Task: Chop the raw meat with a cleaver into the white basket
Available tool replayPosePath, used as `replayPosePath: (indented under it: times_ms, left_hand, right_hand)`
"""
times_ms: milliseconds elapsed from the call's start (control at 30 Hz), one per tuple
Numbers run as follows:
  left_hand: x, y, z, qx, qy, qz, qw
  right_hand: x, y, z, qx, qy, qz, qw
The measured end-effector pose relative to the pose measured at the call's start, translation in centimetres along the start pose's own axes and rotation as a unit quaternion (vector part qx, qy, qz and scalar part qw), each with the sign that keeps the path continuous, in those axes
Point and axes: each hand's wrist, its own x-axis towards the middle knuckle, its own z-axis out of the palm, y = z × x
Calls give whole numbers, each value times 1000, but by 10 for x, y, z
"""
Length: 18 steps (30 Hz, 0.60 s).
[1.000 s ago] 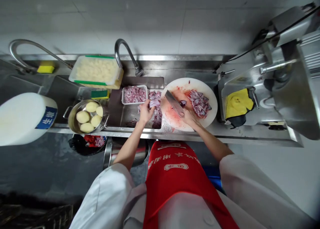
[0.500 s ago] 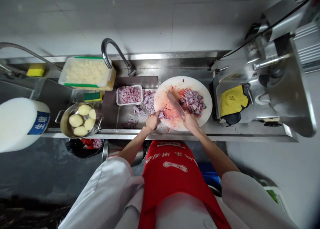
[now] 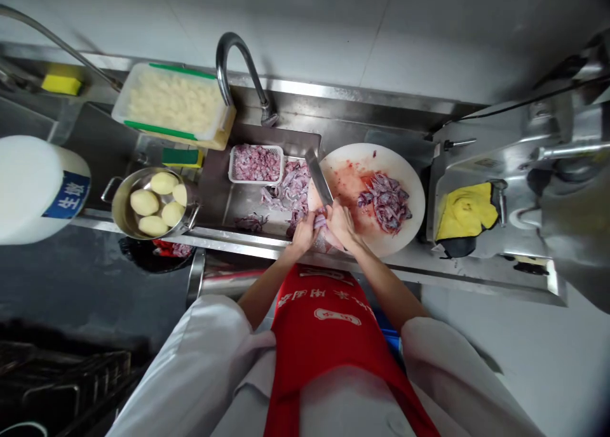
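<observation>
My right hand grips a cleaver by its handle, the blade slanting up and left over the left edge of a round white cutting board. Close beside it, my left hand is closed on a pinkish raw meat piece at the board's front left rim. The two hands nearly meet there, and part of the piece is hidden by the fingers. A heap of purplish raw meat lies on the right of the red-stained board. More loose pieces lie in the sink to its left.
In the sink stands a white basket of cut meat, below a curved faucet. Farther left are a pot of peeled potatoes, a lidded tub and a sponge. A yellow cloth lies at right.
My right hand has brought the cleaver leftward, off the middle of the board, close to my left hand. The meat piece is now between both hands. The view has turned and shifted slightly.
</observation>
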Motion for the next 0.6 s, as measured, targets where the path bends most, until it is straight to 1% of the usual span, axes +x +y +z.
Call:
replayPosePath:
  times_ms: [67,133,200,267,333,433,533,600]
  left_hand:
    - [-2,-5,1,18,11,1,1000]
    - [-4,-10,3,26,20,0,999]
    - [-6,-16,4,25,25,2,999]
    - [-7,-20,5,23,27,6,999]
    - [-6,-22,6,21,25,6,999]
    - [-6,-22,4,19,15,4,1000]
    - [-6,-21,2,16,0,7,1000]
    - [-7,-22,2,14,-3,6,1000]
  right_hand:
    - [8,0,2,-11,-17,3,1000]
    - [13,2,0,-16,-30,4,999]
    - [14,3,-5,-14,-20,1,1000]
    - [13,-1,-7,-7,4,-4,1000]
    - [11,-7,-3,-6,12,0,1000]
    - [13,-14,10,-5,-17,12,1000]
    - [21,-5,14,34,-22,7,999]
    - [28,12,6,74,-21,0,997]
